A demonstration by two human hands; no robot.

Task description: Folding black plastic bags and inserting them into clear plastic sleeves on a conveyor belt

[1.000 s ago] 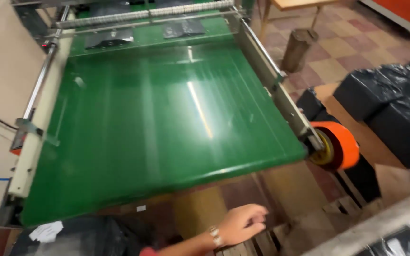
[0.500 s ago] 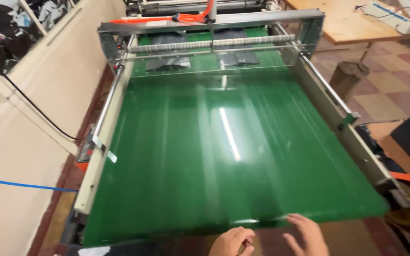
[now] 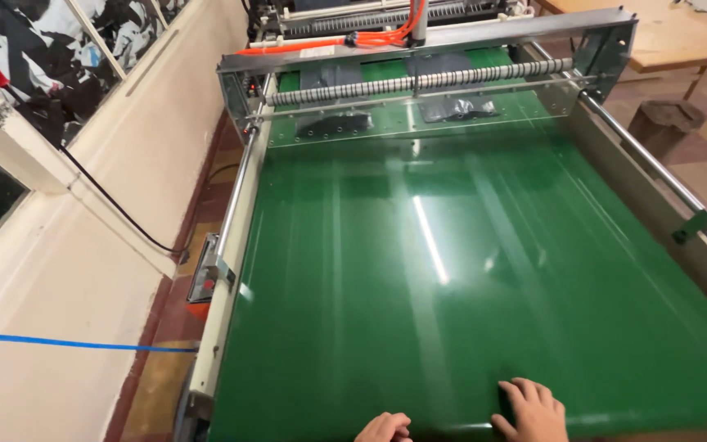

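Bright even indoor light, white glare streak from overhead down the glossy green conveyor belt point(image 3: 468, 270), belt surface smeared with motion blur, roller bar point(image 3: 419, 82) fairly sharp, straight rails bowing slightly near the frame edges

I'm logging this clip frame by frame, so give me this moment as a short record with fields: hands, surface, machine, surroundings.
left hand: left hand at the near edge of the green belt, fingers curled, holding nothing visible
right hand: right hand flat on the belt, fingers spread
surface: green conveyor belt, glossy, streaked with reflected light
machine: metal frame with ribbed roller across the far end; two dark bags under it
surroundings: cream wall at left with black cable; wooden table at far right
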